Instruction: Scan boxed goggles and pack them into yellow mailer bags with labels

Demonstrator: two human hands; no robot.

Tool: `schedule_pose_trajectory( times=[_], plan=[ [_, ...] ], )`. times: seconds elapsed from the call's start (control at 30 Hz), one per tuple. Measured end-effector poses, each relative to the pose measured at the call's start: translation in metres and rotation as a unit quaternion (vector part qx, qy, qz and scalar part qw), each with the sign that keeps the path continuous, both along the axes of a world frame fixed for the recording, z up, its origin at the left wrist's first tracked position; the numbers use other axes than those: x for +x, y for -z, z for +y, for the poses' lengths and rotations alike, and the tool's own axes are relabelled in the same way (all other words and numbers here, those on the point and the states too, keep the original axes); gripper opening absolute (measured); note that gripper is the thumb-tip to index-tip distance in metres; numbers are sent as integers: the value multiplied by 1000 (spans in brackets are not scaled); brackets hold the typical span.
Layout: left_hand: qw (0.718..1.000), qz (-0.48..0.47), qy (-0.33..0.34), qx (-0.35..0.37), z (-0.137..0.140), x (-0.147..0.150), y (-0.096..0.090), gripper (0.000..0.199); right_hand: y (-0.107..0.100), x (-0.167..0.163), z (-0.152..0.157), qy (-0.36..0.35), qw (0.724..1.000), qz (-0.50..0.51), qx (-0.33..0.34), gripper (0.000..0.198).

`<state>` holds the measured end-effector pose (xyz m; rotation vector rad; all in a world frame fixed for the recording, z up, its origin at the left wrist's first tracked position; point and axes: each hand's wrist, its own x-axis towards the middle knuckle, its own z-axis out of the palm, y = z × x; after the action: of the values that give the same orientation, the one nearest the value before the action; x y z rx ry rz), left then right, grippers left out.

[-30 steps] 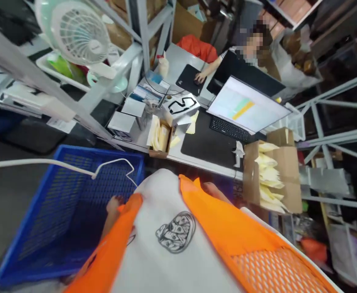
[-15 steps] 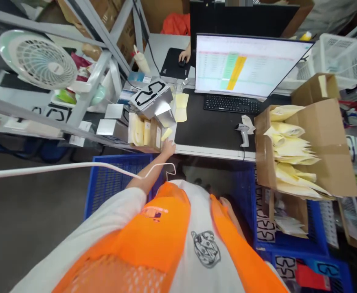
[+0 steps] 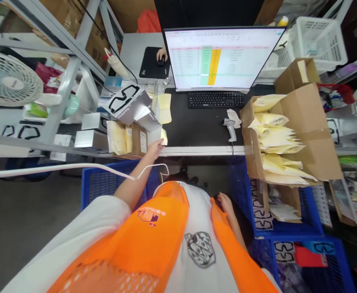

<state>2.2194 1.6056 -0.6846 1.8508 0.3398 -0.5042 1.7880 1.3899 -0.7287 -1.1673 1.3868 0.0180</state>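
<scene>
My left hand (image 3: 155, 149) reaches to the front left edge of the desk, its fingers closed on a small yellow paper slip (image 3: 164, 136). Just left of it stands a small cardboard box (image 3: 139, 140) holding yellow envelopes (image 3: 117, 137). Above this box lean silver-grey cartons (image 3: 129, 102), one printed with black goggles. More yellow paper (image 3: 165, 108) lies flat on the desk beyond my left hand. My right hand (image 3: 225, 202) hangs low by my side, fingers loosely bent and nothing visible in it; its fingertips are partly hidden by the orange vest.
A monitor (image 3: 224, 59), keyboard (image 3: 215, 99) and barcode scanner (image 3: 229, 129) are on the desk (image 3: 196, 134). At right, a large carton (image 3: 315, 134) holds yellow envelopes above blue crates (image 3: 288, 232). A white cable (image 3: 99, 166) crosses at left. Another person's hand (image 3: 162, 53) rests on a mouse.
The view has shifted, so the desk items appear further left. My left hand has moved onto the yellow slip and grips it. My right hand shows more fully beside the vest.
</scene>
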Motion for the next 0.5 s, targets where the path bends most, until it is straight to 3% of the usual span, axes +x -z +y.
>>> schedule_pose_trajectory(
  times=[0.07, 0.13, 0.2, 0.27, 0.33, 0.4, 0.43, 0.5],
  plan=[
    [992, 26, 17, -124, -1, -24, -13, 31, -23, 42, -7, -6, 999, -53, -3, 46],
    [975, 41, 81, -203, -2, -57, -30, 37, -48, 89, -7, -64, 989, -136, 2, 54],
    [961, 11, 218, -170, -5, -94, -48, 36, -70, 137, 2, -109, 974, -197, 32, 66],
    [907, -66, 397, -126, -12, -127, -63, 30, -87, 179, 17, -135, 962, -226, 68, 78],
    [837, -138, 509, -143, -21, -147, -71, 25, -96, 209, 32, -167, 954, -234, 82, 80],
    [803, -171, 550, -153, -25, -153, -69, 23, -99, 223, 38, -198, 949, -238, 64, 70],
    [802, -172, 551, -153, -23, -152, -66, 25, -98, 222, 37, -209, 949, -233, 48, 67],
    [828, -151, 524, -128, -10, -144, -57, 32, -98, 208, 25, -220, 956, -193, 11, 67]
  ],
)
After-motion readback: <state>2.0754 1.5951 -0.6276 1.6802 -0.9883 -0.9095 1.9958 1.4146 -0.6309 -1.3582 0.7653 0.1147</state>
